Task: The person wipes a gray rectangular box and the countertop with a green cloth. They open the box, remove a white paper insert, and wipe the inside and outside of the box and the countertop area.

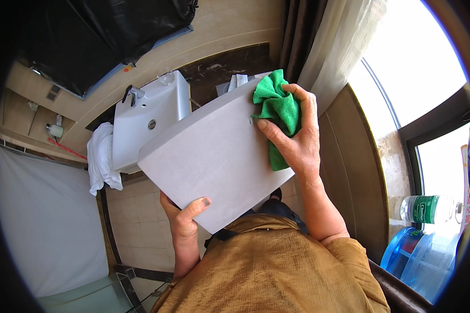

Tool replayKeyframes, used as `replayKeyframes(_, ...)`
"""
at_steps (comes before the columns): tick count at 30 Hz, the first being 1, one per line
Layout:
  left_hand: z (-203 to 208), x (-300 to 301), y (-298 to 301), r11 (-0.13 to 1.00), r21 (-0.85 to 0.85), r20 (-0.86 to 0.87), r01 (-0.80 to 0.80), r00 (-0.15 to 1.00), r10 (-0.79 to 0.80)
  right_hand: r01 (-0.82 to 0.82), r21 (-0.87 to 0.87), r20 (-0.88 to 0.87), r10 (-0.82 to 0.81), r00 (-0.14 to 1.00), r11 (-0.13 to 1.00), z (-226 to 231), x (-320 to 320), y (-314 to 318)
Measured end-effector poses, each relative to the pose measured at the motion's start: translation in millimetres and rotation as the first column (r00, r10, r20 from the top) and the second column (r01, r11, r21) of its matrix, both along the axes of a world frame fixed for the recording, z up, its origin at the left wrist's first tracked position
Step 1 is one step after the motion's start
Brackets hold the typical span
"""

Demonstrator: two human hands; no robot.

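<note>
A flat pale grey box-like panel is held up tilted in front of my body. My left hand grips its lower left edge, the thumb on the top face and the fingers hidden beneath. At the far right corner my right hand has a crumpled green cloth pinched between thumb and fingers. The cloth lies against the panel's corner and hangs down over its right edge.
Beyond the panel at the left is a white washbasin with a faucet. A white towel drapes over its side. Right of me, a clear bottle and a blue plastic container stand by the window. A curtain hangs at the back.
</note>
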State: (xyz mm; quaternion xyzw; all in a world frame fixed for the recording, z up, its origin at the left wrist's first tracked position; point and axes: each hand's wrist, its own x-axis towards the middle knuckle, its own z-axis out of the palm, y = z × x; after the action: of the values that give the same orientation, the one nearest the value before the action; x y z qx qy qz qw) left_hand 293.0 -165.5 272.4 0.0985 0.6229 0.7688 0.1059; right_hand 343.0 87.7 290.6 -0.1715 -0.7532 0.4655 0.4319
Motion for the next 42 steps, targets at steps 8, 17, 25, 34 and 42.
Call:
replayKeyframes(8, 3.7, 1.4, 0.1, 0.999, -0.049, -0.041, -0.009, 0.999, 0.007, 0.010, -0.042, -0.036, -0.012, 0.999, 0.999, -8.7, -2.1, 2.5)
replayKeyframes(17, 2.8, 2.2, 3.8, 1.000, -0.007, -0.001, -0.023, 1.000, 0.023, 0.192, 0.332, -0.194, -0.132, 0.972, 0.923, -9.1, 6.1, 1.2)
replayKeyframes(25, -0.3, -7.3, -4.7, 0.988, 0.090, -0.038, -0.127, 0.991, 0.131, -0.665, -0.031, -0.294, 0.629, 0.719, 0.746, -4.0, 37.5, 12.2)
replayKeyframes(34, 9.8, -5.5, -1.5, 0.993, 0.058, -0.046, -0.105, 0.993, 0.108, 0.063, 0.245, -0.300, 0.014, 0.954, 0.968, 17.2, 27.5, -1.7)
replayKeyframes(42, 8.0, -7.4, 1.1, 0.992, 0.101, -0.005, -0.080, 0.997, 0.081, -0.172, 0.605, -0.033, 0.240, 0.970, 0.778, 9.3, 12.6, -48.4)
